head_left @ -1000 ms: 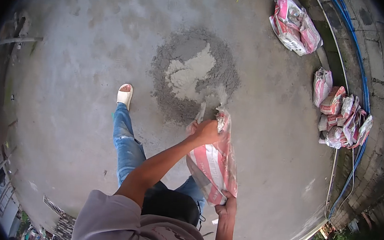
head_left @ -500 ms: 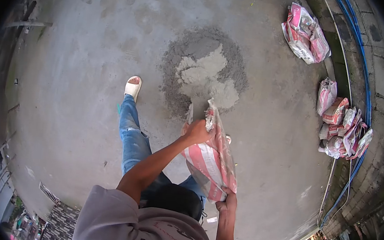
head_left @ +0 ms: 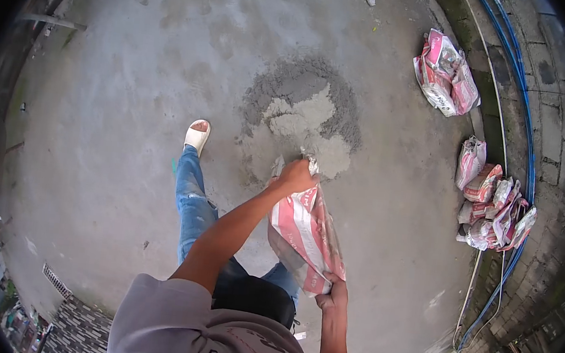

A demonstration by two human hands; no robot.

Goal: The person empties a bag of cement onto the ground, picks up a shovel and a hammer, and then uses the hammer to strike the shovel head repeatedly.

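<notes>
A red-and-white cement bag (head_left: 301,226) hangs in front of my legs, its far end at the near edge of a powder heap. My left hand (head_left: 296,176) is closed around the bag's crumpled far end, close to the mouth. At the bag's near right corner, my right hand (head_left: 332,291) is closed with the thumb on top. Pale grey cement powder (head_left: 312,115) lies spread over a ring of darker grey material (head_left: 285,81) on the ground. The bag's inside is hidden from me.
Filled red-and-white bags (head_left: 445,73) stand at the upper right, with a second pile of bags (head_left: 494,204) below them. Blue pipes (head_left: 528,132) run along the right edge beside a block wall. My left foot, in a white slide (head_left: 196,135), is on the concrete floor (head_left: 114,160).
The bag's far end has been drawn together in my left hand and sits slightly lower in view. My right hand keeps the near corner. The whole view has shifted a little.
</notes>
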